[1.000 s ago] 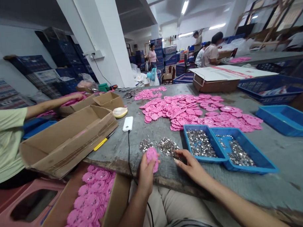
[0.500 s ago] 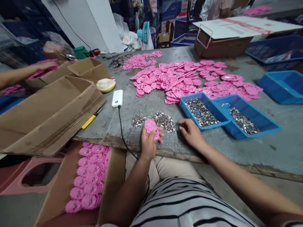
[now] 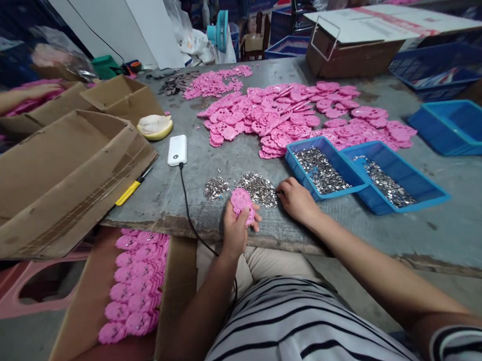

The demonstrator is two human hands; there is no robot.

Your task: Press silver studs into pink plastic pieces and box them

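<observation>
My left hand grips a pink plastic piece, roundish with a scalloped edge and a ring-shaped relief, thumb across its lower part. It is held just above the table's near edge. My right hand rests on the table, fingertips pinched together at the right edge of a pile of small shiny metal pieces. Whatever is between those fingertips is too small to make out. A smaller pile of metal bits lies to the left.
Two blue trays of metal pieces stand right. Behind lies a heap of pink pieces. To the left are a power bank with a cable, a yellow cutter and cardboard boxes. A box of stacked pink pieces sits below. Another person's arm reaches in.
My right hand has moved left to the edge of the metal pile, its fingertips drawing together. My left hand still holds the pink piece. The view has tilted down slightly.
</observation>
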